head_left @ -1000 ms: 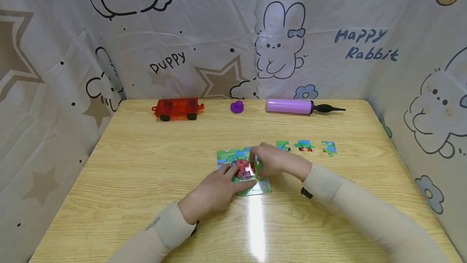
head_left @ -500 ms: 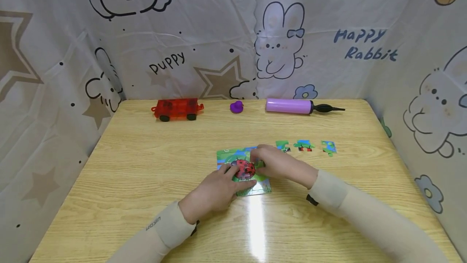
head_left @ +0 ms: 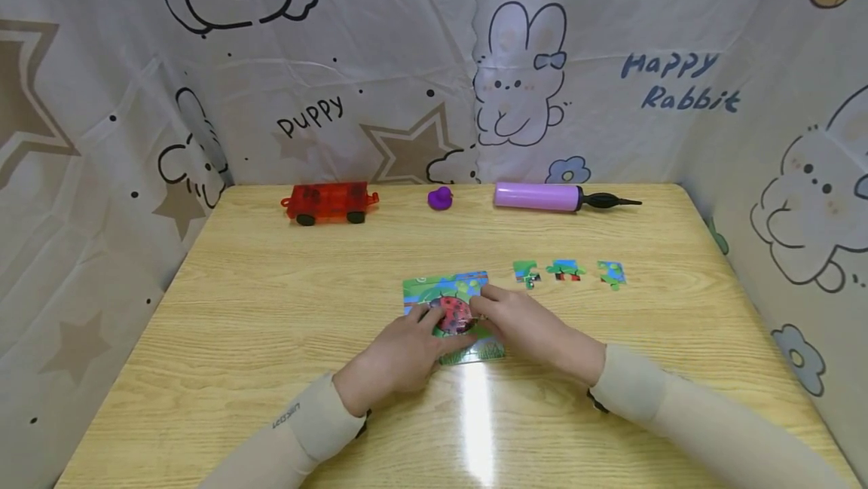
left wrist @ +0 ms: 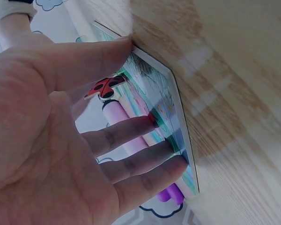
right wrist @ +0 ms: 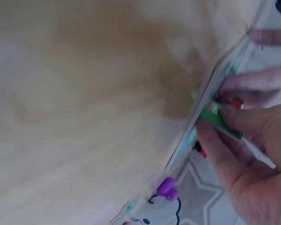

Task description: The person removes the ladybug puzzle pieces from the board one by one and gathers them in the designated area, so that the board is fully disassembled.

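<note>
A ladybug jigsaw puzzle (head_left: 469, 351) lies on the wooden table in front of me. My left hand (head_left: 401, 349) rests on its lower left part, and in the left wrist view its outstretched fingertips (left wrist: 166, 146) touch the picture surface. At the puzzle's right side my right hand (head_left: 525, 323) pinches a puzzle piece (right wrist: 221, 123) between thumb and fingers. This piece, red with black dots and tilted up from the picture, shows in the left wrist view, while the fingers largely cover it from the head.
Three loose puzzle pieces (head_left: 566, 271) lie in a row beyond my right hand. Along the back edge stand a red toy wagon (head_left: 328, 203), a small purple duck (head_left: 440, 199) and a purple hand pump (head_left: 539, 197). A printed curtain (head_left: 407, 59) surrounds the table.
My right hand has shifted toward me along the puzzle's right side, uncovering its upper right corner and the nearest loose piece. The left hand has stayed in place.
</note>
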### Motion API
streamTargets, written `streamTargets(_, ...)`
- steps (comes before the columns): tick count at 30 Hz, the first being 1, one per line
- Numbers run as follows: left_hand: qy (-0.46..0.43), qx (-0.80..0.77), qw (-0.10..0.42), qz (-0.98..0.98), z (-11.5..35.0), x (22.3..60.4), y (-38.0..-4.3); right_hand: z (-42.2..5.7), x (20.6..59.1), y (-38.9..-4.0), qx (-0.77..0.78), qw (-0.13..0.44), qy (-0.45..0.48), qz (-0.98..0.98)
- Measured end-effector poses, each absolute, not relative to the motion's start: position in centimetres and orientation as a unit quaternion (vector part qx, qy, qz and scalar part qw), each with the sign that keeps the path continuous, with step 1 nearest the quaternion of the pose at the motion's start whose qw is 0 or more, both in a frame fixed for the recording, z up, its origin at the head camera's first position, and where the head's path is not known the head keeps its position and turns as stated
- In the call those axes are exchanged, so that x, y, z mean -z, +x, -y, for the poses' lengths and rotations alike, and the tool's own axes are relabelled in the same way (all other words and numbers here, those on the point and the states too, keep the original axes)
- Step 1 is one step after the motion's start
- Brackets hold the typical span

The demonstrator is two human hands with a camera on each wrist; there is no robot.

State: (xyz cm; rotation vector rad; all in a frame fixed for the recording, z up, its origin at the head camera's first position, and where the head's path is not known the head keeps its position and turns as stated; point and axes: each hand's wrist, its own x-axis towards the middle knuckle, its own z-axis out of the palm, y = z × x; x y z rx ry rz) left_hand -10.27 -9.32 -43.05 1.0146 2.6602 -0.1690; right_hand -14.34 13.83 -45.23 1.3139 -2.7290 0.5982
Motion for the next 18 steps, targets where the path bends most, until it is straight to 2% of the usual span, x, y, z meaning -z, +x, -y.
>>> streamTargets(4, 0.348, 0.058, 0.148, -0.924, 9.2, 43.0, -10.2, -14.1, 45.6, -14.5, -0.229, 0.028, 0.402, 0.886)
streamTargets(11, 0.339, 0.041, 0.169, -0.925, 9.1, 43.0, -10.4, -16.6, 45.3, -16.4, -0.338, -0.069, 0.309, 0.886)
streamTargets(18, 0.34, 0.044, 0.167, -0.925, 9.2, 43.1, -10.4, -21.2, 44.4, -16.5, -0.354, -0.106, 0.284, 0.885)
